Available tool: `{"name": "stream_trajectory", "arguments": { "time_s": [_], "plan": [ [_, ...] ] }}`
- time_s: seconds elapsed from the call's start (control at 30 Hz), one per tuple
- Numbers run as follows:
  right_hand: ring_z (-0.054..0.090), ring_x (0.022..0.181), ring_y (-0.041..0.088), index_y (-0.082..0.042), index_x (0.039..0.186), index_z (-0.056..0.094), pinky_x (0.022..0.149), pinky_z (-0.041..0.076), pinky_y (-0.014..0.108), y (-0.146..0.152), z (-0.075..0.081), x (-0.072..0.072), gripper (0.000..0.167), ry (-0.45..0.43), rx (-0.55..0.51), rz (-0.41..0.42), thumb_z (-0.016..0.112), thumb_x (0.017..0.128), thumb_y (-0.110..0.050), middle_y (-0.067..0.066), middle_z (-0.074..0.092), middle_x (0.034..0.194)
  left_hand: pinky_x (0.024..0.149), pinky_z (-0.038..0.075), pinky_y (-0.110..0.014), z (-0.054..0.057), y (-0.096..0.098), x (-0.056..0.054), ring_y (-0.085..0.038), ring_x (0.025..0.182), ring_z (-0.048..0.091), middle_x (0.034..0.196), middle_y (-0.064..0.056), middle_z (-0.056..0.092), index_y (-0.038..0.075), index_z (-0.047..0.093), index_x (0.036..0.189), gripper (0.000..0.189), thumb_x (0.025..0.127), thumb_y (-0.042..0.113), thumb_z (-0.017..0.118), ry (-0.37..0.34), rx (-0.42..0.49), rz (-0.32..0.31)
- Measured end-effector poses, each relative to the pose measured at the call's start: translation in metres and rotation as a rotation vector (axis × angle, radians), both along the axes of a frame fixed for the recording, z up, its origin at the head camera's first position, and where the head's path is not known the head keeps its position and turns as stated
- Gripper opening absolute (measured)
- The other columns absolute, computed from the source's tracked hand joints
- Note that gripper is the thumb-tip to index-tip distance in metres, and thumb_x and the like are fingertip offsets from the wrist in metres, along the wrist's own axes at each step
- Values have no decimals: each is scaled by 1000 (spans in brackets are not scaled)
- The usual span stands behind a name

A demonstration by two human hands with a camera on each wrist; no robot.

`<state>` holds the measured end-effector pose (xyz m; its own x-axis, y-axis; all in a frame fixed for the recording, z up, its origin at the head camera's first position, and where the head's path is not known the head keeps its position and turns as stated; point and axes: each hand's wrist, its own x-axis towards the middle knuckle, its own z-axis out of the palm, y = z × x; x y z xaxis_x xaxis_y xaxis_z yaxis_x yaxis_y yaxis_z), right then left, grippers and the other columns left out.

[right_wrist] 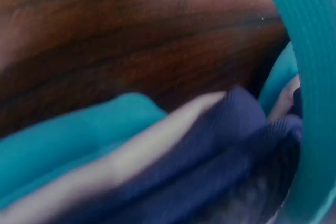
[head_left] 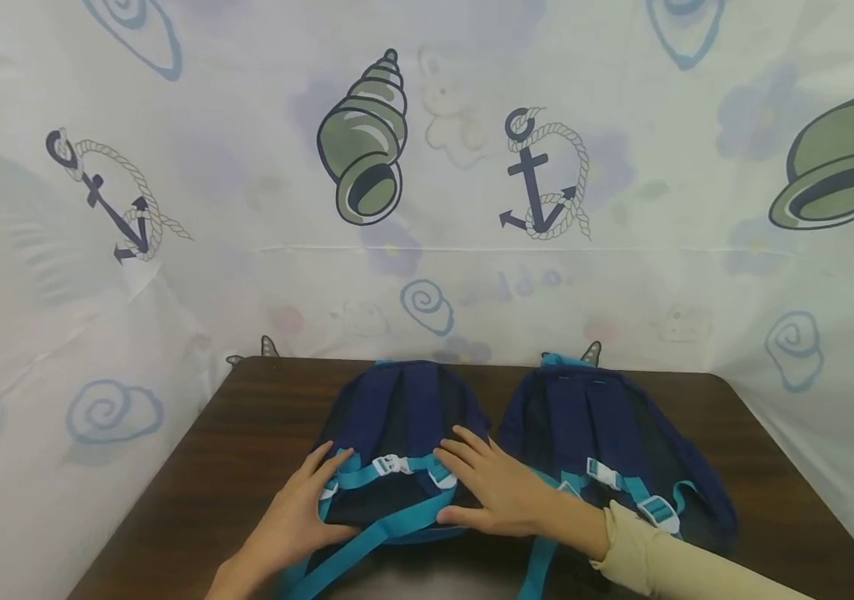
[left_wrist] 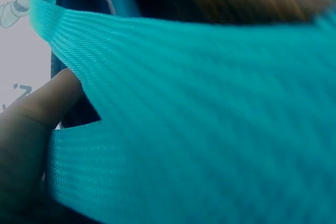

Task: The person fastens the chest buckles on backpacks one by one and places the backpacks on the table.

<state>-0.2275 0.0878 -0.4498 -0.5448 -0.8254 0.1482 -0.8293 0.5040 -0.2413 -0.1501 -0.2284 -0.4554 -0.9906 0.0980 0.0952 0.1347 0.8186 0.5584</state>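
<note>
A navy backpack (head_left: 382,412) with shoulder straps and teal webbing lies on the table, its strap side up. At its lower left side rests my left hand (head_left: 287,517), fingers spread and fairly straight. My right hand (head_left: 497,492) touches the lower right side, its fingers reaching across the pack. Between the hands runs a teal strap with a white buckle (head_left: 392,465). A loose teal strap (head_left: 374,537) slants down towards the front. In the left wrist view, wide teal webbing (left_wrist: 199,103) covers most of the picture beside a finger (left_wrist: 52,98). The right wrist view shows navy fabric (right_wrist: 210,156).
A second navy backpack (head_left: 606,417) lies just right of the first, partly behind my right forearm, with white buckles and teal straps. Both packs are on a dark wooden table (head_left: 209,467). A white cloth (head_left: 247,167) printed with shells and anchors hangs behind and at the sides.
</note>
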Motion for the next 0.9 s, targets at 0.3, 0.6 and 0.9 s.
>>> {"name": "stream_trajectory", "arguments": {
  "time_s": [0.3, 0.6, 0.9],
  "plan": [
    [14, 155, 34, -16, 159, 26, 108, 35, 68, -9, -18, 3, 83, 2, 82, -5, 38, 96, -70, 8, 24, 166, 100, 39, -72, -6, -8, -1, -50, 140, 36, 160, -20, 31, 19, 45, 150, 102, 63, 44, 93, 65, -110, -35],
    [15, 154, 35, -14, 160, 22, 109, 33, 69, -20, -23, 5, 94, 33, 113, 27, 37, 92, -77, 10, 20, 166, 102, 23, -82, -2, -19, 6, -60, 139, 29, 161, -24, 26, 21, 41, 153, 99, 70, 52, 86, 49, -194, -80],
    [33, 147, 35, -15, 139, 57, 116, 16, 70, -35, 13, -2, 66, 75, 62, -24, 45, 97, -64, 8, 54, 146, 106, 19, -81, 7, -9, -1, -53, 143, 30, 154, -21, 42, 15, 59, 137, 68, 85, 56, 72, 117, -143, -21]
  ]
}}
